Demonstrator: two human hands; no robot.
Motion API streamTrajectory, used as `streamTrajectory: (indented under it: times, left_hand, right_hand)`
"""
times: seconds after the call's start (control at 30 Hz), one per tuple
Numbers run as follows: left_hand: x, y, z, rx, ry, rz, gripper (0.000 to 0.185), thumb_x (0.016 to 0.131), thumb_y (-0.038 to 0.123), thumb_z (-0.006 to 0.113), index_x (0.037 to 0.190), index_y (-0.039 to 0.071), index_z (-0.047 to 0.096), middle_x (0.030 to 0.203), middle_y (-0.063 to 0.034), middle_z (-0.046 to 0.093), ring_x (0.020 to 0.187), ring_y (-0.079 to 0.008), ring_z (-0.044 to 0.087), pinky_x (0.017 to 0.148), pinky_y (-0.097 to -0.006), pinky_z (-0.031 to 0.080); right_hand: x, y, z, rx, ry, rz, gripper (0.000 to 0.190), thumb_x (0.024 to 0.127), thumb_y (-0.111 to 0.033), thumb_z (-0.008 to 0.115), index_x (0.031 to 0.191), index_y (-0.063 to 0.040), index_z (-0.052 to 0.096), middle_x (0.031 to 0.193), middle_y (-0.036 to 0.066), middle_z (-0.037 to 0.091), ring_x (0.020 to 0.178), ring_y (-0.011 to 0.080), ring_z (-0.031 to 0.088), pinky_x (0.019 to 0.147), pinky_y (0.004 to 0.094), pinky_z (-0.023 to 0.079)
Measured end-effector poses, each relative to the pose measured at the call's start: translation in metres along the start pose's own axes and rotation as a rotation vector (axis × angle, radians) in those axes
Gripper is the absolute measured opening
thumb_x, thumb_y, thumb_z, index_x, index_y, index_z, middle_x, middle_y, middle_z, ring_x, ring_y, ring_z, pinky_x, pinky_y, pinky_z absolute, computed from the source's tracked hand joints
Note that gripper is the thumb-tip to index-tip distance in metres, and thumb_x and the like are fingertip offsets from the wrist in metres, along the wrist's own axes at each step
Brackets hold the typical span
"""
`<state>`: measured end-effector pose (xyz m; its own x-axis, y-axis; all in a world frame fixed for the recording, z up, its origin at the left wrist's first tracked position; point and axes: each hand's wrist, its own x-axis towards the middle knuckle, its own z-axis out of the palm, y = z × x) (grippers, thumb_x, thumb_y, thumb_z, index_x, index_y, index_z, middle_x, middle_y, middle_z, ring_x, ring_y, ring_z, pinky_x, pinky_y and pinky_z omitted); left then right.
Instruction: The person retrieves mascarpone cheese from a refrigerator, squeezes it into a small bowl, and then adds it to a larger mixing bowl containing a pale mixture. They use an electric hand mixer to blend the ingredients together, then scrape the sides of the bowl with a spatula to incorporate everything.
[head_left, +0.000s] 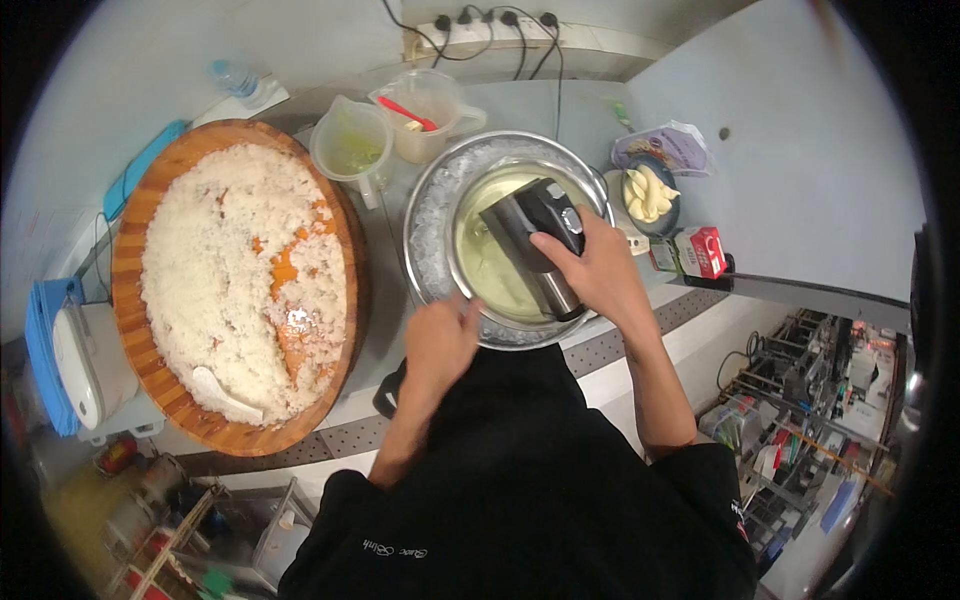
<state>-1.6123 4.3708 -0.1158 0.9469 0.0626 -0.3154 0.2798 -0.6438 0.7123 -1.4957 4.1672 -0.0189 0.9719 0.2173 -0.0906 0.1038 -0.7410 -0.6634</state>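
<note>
My right hand is closed round a black and silver electric hand mixer, which is tilted over a metal bowl of pale green liquid mixture. That bowl sits in a larger metal bowl holding ice. At the near left rim, my left hand has its fingers curled against the bowls; whether they pinch the rim is unclear. The mixer's beaters are hidden.
On the left stands a wide wooden tub of cooked rice with a white paddle. Behind are plastic measuring jugs, one with a red spatula. A dish of pale cream and a carton lie right.
</note>
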Motion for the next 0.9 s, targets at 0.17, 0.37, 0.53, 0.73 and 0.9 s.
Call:
streamTrajectory:
  times: [0.17,0.37,0.53,0.73,0.9]
  left_hand:
    - [-0.011,0.003,-0.009,-0.100,0.048,0.006,0.039,0.103,0.040,0.070,0.101,0.002,0.082,0.080,-0.0281,0.071,0.078,-0.0501,0.071,0.074,-0.0564,0.055]
    - [0.038,0.008,-0.015,-0.073,0.226,-0.023,0.047,0.104,0.033,0.069,0.132,-0.005,0.070,0.073,-0.0231,0.072,0.074,-0.0461,0.074,0.071,-0.0522,0.058]
    - [-0.016,0.016,0.001,-0.016,-0.092,-0.007,0.039,0.104,0.035,0.071,0.122,0.001,0.078,0.079,-0.0243,0.074,0.080,-0.0462,0.075,0.079,-0.0537,0.059]
    - [-0.014,0.011,-0.008,-0.231,-0.065,0.010,0.036,0.103,0.036,0.073,0.120,0.005,0.081,0.085,-0.0250,0.076,0.080,-0.0434,0.076,0.078,-0.0499,0.058]
    - [0.040,0.009,-0.022,-0.189,0.332,-0.002,0.042,0.102,0.032,0.073,0.129,0.000,0.075,0.074,-0.0219,0.074,0.074,-0.0442,0.075,0.072,-0.0534,0.059]
  right_hand:
    - [0.004,-0.004,-0.003,-0.023,-0.025,0.018,0.056,0.096,-0.042,0.081,0.113,0.011,0.071,0.097,0.031,0.077,0.095,0.0490,0.076,0.083,0.0516,0.058]
    - [0.003,-0.005,-0.004,-0.039,-0.005,0.000,0.056,0.097,-0.040,0.081,0.116,0.011,0.069,0.097,0.032,0.076,0.095,0.0501,0.076,0.082,0.0518,0.058]
    - [0.009,0.002,-0.002,-0.097,0.027,0.009,0.059,0.097,-0.041,0.081,0.120,0.012,0.069,0.097,0.033,0.076,0.094,0.0503,0.076,0.083,0.0529,0.059]
    - [0.010,0.007,-0.007,-0.174,0.071,0.037,0.060,0.097,-0.042,0.080,0.123,0.012,0.068,0.097,0.033,0.076,0.094,0.0500,0.076,0.082,0.0536,0.059]
    - [0.001,0.006,-0.020,-0.251,0.081,0.069,0.059,0.097,-0.040,0.080,0.122,0.011,0.067,0.096,0.033,0.076,0.094,0.0498,0.076,0.082,0.0536,0.058]
